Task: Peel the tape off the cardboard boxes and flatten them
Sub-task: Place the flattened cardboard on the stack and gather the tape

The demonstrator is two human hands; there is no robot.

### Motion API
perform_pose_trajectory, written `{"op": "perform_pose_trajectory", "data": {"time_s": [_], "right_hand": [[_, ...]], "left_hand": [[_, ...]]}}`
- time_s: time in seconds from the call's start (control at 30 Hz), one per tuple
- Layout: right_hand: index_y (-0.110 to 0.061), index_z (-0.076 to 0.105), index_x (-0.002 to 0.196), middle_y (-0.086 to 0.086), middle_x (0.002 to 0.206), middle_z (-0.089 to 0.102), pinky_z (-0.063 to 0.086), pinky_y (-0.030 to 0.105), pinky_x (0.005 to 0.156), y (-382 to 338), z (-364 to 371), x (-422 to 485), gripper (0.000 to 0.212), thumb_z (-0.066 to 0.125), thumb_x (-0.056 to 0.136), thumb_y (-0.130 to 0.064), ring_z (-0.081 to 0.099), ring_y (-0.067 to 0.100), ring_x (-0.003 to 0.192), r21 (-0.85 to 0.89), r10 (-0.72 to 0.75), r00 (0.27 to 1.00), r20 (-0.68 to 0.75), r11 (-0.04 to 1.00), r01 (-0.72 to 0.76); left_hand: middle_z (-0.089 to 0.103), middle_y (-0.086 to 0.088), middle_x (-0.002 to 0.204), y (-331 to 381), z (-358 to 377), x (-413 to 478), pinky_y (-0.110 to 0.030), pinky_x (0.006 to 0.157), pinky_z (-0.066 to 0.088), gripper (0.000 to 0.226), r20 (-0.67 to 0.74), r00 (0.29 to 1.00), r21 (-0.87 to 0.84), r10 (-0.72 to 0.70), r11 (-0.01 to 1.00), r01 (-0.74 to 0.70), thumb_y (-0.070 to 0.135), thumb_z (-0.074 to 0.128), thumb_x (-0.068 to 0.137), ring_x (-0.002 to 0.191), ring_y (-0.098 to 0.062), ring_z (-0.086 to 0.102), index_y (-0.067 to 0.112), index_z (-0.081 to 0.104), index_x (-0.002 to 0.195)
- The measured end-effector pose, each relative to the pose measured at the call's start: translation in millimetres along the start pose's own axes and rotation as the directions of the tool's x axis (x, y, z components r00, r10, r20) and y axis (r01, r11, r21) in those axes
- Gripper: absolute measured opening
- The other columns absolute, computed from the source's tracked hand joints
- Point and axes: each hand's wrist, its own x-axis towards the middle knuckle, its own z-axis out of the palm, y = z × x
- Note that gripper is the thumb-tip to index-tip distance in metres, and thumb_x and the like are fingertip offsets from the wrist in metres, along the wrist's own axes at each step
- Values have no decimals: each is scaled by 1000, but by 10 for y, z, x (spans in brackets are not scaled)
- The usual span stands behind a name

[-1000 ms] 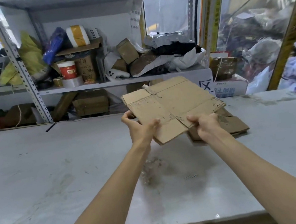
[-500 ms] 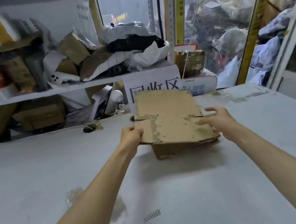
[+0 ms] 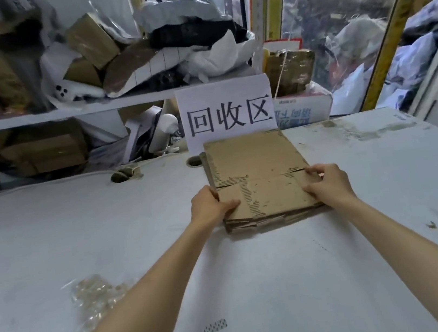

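Down from mid-air comes the flattened cardboard (image 3: 259,177): half a second ago it is held tilted above the surface, and now it lies flat on a stack of flattened pieces (image 3: 263,221) on the white table (image 3: 107,225). Both arms reach further forward than before, and the view has swung so that the paper sign (image 3: 228,110) with three large black characters stands directly behind the stack.

On the sheet's left edge, the left hand (image 3: 209,204) grips it with the thumb laid across the top face; its fingers curl down beside the edge and their tips are hidden. On the right near corner rests the right hand (image 3: 329,186), with bent fingers and thumb pressing on the top face, slightly spread, none wrapped round the edge.

At the far side, the cardboard's edge lies just in front of the sign's foot. Its near edge sits roughly flush with the ragged edges of the pieces below. To the left, a round hole (image 3: 194,161) in the table lies just beside the far corner. Bare tabletop stretches to the right of the stack and towards the person, where a crumpled wad of clear tape (image 3: 95,295) and a small patterned strip (image 3: 212,328) lie well apart from it.
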Motion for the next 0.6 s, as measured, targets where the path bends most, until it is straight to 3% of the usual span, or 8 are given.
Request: {"op": "perform_pose_trajectory", "data": {"time_s": [0.1, 0.17, 0.23, 0.3, 0.4, 0.5, 0.6], "right_hand": [[-6, 64, 117, 14, 124, 60, 44, 36, 91, -63, 12, -151, 33, 62, 85, -14, 49, 33, 117, -309, -164, 984, -76, 942, 133], [-6, 62, 115, 12, 124, 57, 43, 36, 89, -221, 77, -357, 30, 55, 86, -11, 45, 32, 117, -428, -317, 945, -76, 867, 256], [-7, 64, 114, 9, 117, 61, 46, 35, 90, -537, 187, -671, 29, 61, 85, -9, 53, 28, 111, -322, -418, 908, -22, 863, 389], [-10, 67, 110, 3, 104, 67, 52, 35, 87, -939, 324, -1062, 27, 70, 83, -13, 63, 21, 98, -70, -445, 872, 203, 882, 466], [-16, 67, 110, -3, 97, 68, 57, 33, 75, -1426, 578, -1721, 37, 78, 77, -29, 65, 12, 83, 151, -399, 737, 545, 912, 382], [-15, 66, 110, 1, 99, 67, 52, 26, 72, -1617, 900, -2285, 49, 81, 71, -41, 65, 13, 85, 92, -374, 744, 554, 916, 391], [-12, 63, 117, 6, 107, 63, 47, 23, 73, -1635, 1174, -2605, 58, 82, 70, -38, 62, 16, 92, 84, -315, 779, 543, 943, 323]], "left_hand": [[55, 2, 94, 34, -68, -155, -26, 72, 46, 29, 46, 999, 101, 29, 994, -33, 27, 76, 85, 90, -18, 55, 19, 49, 85], [56, -2, 101, 2, -209, -276, -30, 74, 49, 32, 66, 997, 116, 46, 992, -53, 26, 78, 83, 94, -21, 57, 14, 53, 100], [60, -6, 111, -76, -507, -401, -32, 80, 50, 41, 35, 996, 170, 86, 981, -91, 27, 76, 84, 98, -22, 58, 11, 56, 117], [64, -8, 113, -190, -941, -548, -32, 82, 51, 37, 8, 992, 242, 128, 962, -126, 25, 72, 87, 94, -21, 59, 13, 59, 120], [65, -7, 117, -464, -1640, -855, -31, 88, 49, 34, 53, 996, 408, 78, 908, -93, 25, 68, 90, 99, -22, 61, 19, 61, 123], [60, -7, 129, -853, -2031, -1182, -28, 92, 44, 35, 162, 986, 552, -32, 832, -64, 26, 60, 95, 115, -23, 57, 19, 59, 130], [62, -11, 125, -1168, -2034, -1396, -22, 74, 44, 28, 106, 993, 428, 44, 900, -85, 15, 59, 95, 105, -21, 59, 14, 65, 122]]}}
